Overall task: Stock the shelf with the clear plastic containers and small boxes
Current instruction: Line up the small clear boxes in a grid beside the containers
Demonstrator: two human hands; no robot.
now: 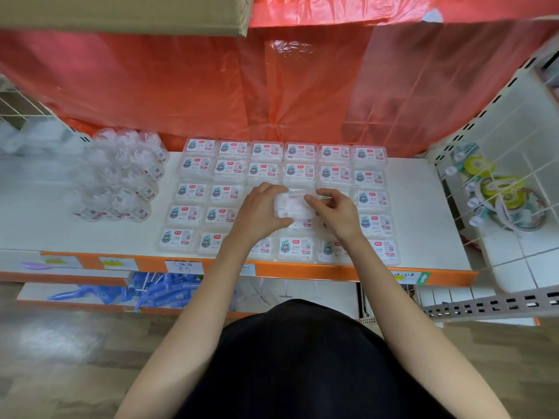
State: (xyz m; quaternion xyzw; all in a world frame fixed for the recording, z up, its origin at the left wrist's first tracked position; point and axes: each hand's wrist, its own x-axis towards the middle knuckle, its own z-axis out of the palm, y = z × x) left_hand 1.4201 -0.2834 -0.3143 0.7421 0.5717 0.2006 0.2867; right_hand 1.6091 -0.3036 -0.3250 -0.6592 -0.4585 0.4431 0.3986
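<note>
**Both hands on a clear pack, mid-shelf**

Head view, looking down on the white shelf (414,207). Both arms reach in from the bottom of the pic and meet over the middle of the board.

Left hand (260,211): fingers curled round the left end of a clear pack (290,204), thumb below it. Right hand (335,216): thumb & fingertips pinch the pack's right end. So both hands are gripping, neither one loose.

The pack is blurry, w/ whitish contents and no readable label. It sits over the grid's 3rd row from the back, approx centre. Touching the boxes beneath or held just above them? Can't tell.

Under and around the hands are small boxes (230,170), clear w/ white labels. They lie flat in neat rows & columns, running from the shelf's back edge right up to the front edge. The grid takes the middle of the board.

Left of the grid, near it but apart, is a bunch of clear containers (127,176). They're rounder, w/ red-and-white labels, lying in a loose heap toward the shelf's left end.

The front edge is orange w/ paper tags (178,266) stuck on. Behind the back edge hangs a red plastic sheet (181,86), and a cardboard box (121,13) shows at top left. Off the right end is a wire basket (532,182) w/ yellow-green rolls (490,186) inside. Below is a lower shelf (36,293) w/ blue items (157,293) piled near its front.
</note>
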